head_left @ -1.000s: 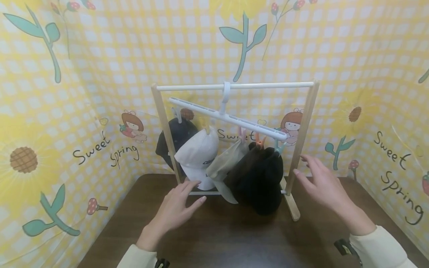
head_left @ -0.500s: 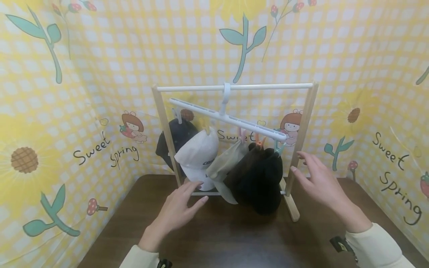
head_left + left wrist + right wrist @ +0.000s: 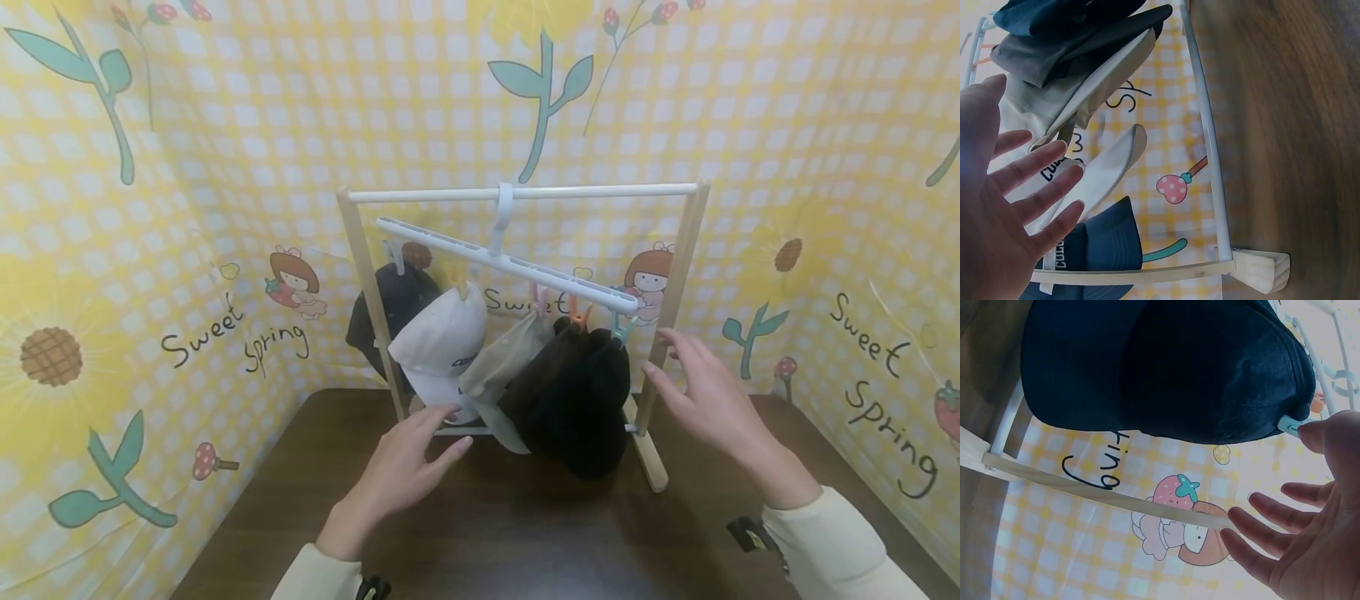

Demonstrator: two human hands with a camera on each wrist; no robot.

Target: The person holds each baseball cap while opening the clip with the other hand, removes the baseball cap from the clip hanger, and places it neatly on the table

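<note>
A white hanger [image 3: 555,279] hangs aslant from the rack's top bar, with several caps clipped below it. From left to right in the head view come a dark cap [image 3: 405,292], a white cap [image 3: 442,346], a beige cap [image 3: 506,358], a dark brown cap [image 3: 534,387] and a black cap [image 3: 596,408]. My left hand [image 3: 401,467] is before the white cap's brim, fingers extended, holding nothing. Beside the right post, my right hand [image 3: 708,396] has its fingers spread; the right wrist view shows its palm bare, near the teal clip [image 3: 1288,425] on the black cap.
A wooden rack with a right post [image 3: 671,308], a left post [image 3: 366,292] and a white top bar [image 3: 600,192] stands on the brown table [image 3: 510,542]. Yellow checked cloth [image 3: 420,100] with printed flowers closes in the back and sides.
Both hands have drifted slightly inward: the left a little to the right, the right a little up and left. The caps and hanger hang as before; the head view has shifted slightly.
</note>
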